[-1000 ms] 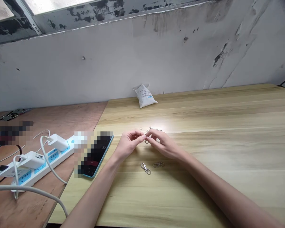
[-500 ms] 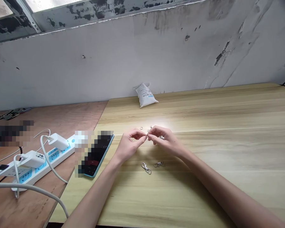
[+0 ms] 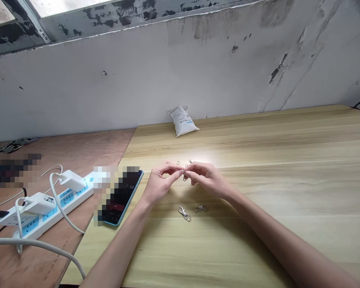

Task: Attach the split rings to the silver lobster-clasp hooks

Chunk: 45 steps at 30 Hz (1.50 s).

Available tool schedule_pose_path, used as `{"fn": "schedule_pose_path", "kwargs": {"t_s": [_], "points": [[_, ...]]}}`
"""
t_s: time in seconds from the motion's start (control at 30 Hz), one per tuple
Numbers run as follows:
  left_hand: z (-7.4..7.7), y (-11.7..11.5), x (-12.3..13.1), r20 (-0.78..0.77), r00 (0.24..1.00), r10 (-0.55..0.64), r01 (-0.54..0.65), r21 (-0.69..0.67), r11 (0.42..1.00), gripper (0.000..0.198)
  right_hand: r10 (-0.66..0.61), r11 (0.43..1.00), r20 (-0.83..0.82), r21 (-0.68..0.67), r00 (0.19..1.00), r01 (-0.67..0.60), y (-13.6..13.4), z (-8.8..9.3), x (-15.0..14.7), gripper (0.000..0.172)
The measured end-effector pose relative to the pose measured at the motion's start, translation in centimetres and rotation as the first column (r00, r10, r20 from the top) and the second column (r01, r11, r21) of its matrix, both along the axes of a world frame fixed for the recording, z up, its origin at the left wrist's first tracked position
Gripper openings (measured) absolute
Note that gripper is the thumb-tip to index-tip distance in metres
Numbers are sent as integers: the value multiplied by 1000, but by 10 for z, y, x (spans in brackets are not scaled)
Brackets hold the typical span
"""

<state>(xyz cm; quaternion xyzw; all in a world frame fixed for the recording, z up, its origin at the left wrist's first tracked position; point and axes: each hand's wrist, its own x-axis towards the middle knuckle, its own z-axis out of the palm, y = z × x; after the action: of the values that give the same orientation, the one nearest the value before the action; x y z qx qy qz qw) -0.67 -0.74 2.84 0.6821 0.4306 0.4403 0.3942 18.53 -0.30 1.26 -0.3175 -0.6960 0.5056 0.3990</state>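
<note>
My left hand [image 3: 162, 182] and my right hand [image 3: 208, 180] meet above the table, fingertips pinched together. Between them is a small metal ring [image 3: 184, 178], mostly covered by the fingers; whether a clasp is joined to it I cannot tell. Nearer to me lie a silvery swivel clasp with a ring [image 3: 184, 214] and, to its right, another clasp with a ring [image 3: 201, 208]. Just beyond the fingertips rest a loose split ring [image 3: 178, 163] and a small metal piece [image 3: 190, 161], partly hidden by my right hand.
A phone [image 3: 124, 204] with a lit screen lies left of my left forearm. Further left, a white power strip [image 3: 67, 196] carries plugged chargers and looping cables [image 3: 52, 245]. A white packet [image 3: 183, 122] sits near the wall at the back of the wooden table [image 3: 273, 160].
The metal ring now shows a little below the pinched fingertips. Both hands have barely shifted, and the clasps on the table lie as before. The phone's displayed digits have advanced.
</note>
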Motion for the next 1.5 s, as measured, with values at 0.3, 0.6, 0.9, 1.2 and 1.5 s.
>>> {"fn": "schedule_pose_path", "kwargs": {"t_s": [0.3,0.6,0.9,1.2,1.5], "points": [[-1,-1,1,-70,997,22,-25,-42,999,17,-187,960,206,244,961,135,-4,2,-1,20],[4,-2,-1,-47,994,-102,96,-117,988,17,-241,945,226,277,944,175,-1,1,-1,14],[2,-4,0,-129,981,-145,137,-70,988,13,-172,979,242,147,955,139,-2,-1,0,13],[1,-2,-1,-163,986,-20,16,-28,999,16,-25,997,86,-74,996,31,-2,-4,-4,26],[-5,4,-3,-25,999,-23,20,-119,993,15,-148,989,235,41,961,142,-5,-5,-11,26]]}}
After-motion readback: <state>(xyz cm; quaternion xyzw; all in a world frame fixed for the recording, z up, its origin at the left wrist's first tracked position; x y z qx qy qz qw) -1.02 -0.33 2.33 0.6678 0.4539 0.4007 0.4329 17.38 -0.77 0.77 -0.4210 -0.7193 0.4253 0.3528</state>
